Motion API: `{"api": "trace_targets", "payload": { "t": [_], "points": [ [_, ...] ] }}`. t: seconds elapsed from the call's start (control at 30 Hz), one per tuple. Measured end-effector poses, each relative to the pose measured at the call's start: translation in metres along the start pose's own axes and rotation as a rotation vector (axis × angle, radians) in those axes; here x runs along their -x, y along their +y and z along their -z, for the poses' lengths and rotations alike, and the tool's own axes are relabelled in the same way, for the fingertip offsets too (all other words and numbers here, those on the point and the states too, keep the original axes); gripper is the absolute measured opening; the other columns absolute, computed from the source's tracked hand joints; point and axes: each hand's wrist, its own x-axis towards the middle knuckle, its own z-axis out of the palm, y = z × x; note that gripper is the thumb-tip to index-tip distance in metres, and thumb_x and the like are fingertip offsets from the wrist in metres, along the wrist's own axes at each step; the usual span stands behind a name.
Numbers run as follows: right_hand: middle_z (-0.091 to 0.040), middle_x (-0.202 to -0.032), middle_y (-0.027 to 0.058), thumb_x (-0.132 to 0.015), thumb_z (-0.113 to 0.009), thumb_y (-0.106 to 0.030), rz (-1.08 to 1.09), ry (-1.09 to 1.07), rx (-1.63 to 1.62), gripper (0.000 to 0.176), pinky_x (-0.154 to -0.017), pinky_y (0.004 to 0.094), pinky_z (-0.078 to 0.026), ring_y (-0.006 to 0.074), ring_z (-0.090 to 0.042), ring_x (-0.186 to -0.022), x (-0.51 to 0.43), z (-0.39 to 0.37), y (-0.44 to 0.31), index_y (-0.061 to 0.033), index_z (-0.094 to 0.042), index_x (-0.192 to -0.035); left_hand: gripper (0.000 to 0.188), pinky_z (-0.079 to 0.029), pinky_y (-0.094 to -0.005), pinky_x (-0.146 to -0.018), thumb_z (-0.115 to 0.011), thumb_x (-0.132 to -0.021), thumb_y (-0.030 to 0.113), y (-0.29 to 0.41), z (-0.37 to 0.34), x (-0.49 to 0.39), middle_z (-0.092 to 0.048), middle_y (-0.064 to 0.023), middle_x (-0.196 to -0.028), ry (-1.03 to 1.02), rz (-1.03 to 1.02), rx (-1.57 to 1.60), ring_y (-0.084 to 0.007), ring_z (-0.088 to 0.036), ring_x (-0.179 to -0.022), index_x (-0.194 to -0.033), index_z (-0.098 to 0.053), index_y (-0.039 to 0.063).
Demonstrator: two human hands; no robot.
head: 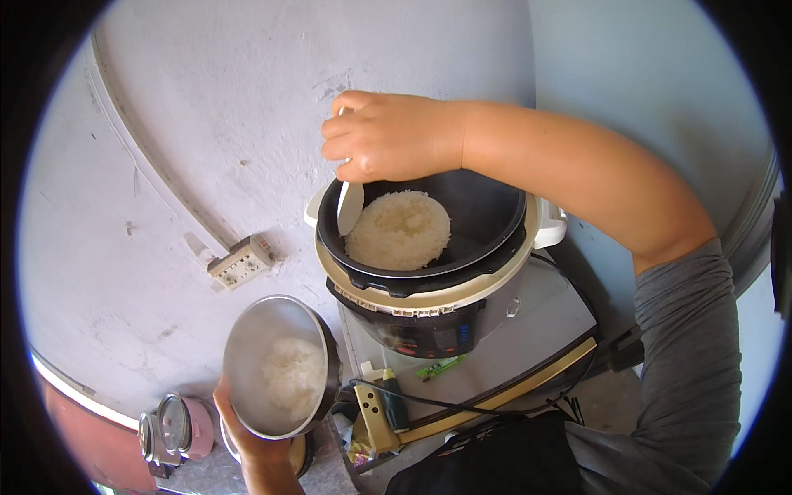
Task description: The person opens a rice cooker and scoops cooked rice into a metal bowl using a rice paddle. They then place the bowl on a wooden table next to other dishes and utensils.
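Note:
My right hand (pixel 387 136) grips a white rice paddle (pixel 351 207) by its handle. The paddle's blade points down inside the dark inner pot (pixel 482 210) of an electric pressure cooker (pixel 402 328), at the left edge of a round mass of cooked rice (pixel 399 232). Below and to the left, my left hand (pixel 238 427) holds a metal bowl (pixel 247 346) with a dark outside, tilted towards me. A clump of white rice (pixel 296 377) lies in this bowl. Some of my left fingers are hidden behind it.
The cooker stands on a small cabinet top (pixel 550 309) against the wall. In front of it lie a screwdriver (pixel 395 399), a green packet (pixel 440 367), a power strip (pixel 374 414) and a black cord (pixel 470 408). Pink pots (pixel 192 427) stand lower left; a wall socket (pixel 241 263) is nearby.

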Motion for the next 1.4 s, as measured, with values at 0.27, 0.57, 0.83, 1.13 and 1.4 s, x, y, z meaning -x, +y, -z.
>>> {"api": "trace_targets", "payload": {
  "t": [0.27,0.57,0.83,1.13,1.4],
  "points": [
    [-0.052,-0.072,-0.0025,-0.064,-0.062,-0.011,0.103,-0.082,-0.013,0.008,-0.089,0.0308,-0.041,0.0152,-0.05,-0.086,0.002,0.003,-0.009,-0.0101,-0.057,-0.058,0.05,-0.046,-0.0345,-0.091,-0.036,-0.096,0.04,-0.01,0.008,-0.004,-0.055,-0.0108,-0.12,0.083,0.058,0.012,-0.0223,-0.054,-0.109,-0.126,-0.047,0.002],
    [-0.06,-0.075,0.0013,-0.066,-0.063,-0.01,0.04,-0.218,-0.033,0.005,-0.085,0.0316,-0.045,0.0194,-0.054,-0.09,0.005,0.034,-0.009,-0.007,-0.067,-0.065,0.043,-0.046,-0.0353,-0.092,-0.037,-0.098,0.032,-0.01,0.022,-0.006,-0.054,-0.0115,-0.122,-0.048,-0.091,-0.176,-0.0226,-0.054,-0.111,-0.127,-0.046,0.001],
    [-0.066,-0.086,0.0086,-0.088,-0.058,-0.021,-0.74,-1.016,-0.087,0.018,-0.068,0.0415,-0.047,0.0295,-0.061,-0.082,-0.003,0.065,-0.001,-0.0072,-0.065,-0.096,0.049,-0.045,-0.0365,-0.093,-0.034,-0.097,0.036,-0.006,0.006,-0.018,-0.053,-0.0136,-0.123,0.014,0.128,0.113,-0.025,-0.053,-0.112,-0.129,-0.045,0.001],
    [-0.064,-0.076,0.0016,-0.091,-0.054,-0.033,-0.818,-1.121,-0.474,0.03,-0.063,0.0329,-0.044,0.0175,-0.058,-0.072,-0.008,0.098,-0.003,-0.0074,-0.063,-0.104,0.053,-0.045,-0.0364,-0.093,-0.051,-0.092,0.039,-0.002,-0.003,-0.012,-0.055,-0.0129,-0.121,0.058,0.228,0.286,-0.0241,-0.055,-0.109,-0.127,-0.046,-0.001],
    [-0.063,-0.067,0.0007,-0.093,-0.047,-0.029,-1.097,-0.887,-0.834,0.032,-0.052,0.0264,-0.037,0.0096,-0.043,-0.055,-0.004,0.094,-0.004,-0.0033,-0.063,-0.085,0.067,-0.049,-0.0327,-0.086,-0.081,-0.071,0.017,-0.005,0.005,-0.013,-0.056,-0.0109,-0.116,-0.038,-0.008,-0.103,-0.0203,-0.056,-0.104,-0.124,-0.046,-0.003]
  ]
}}
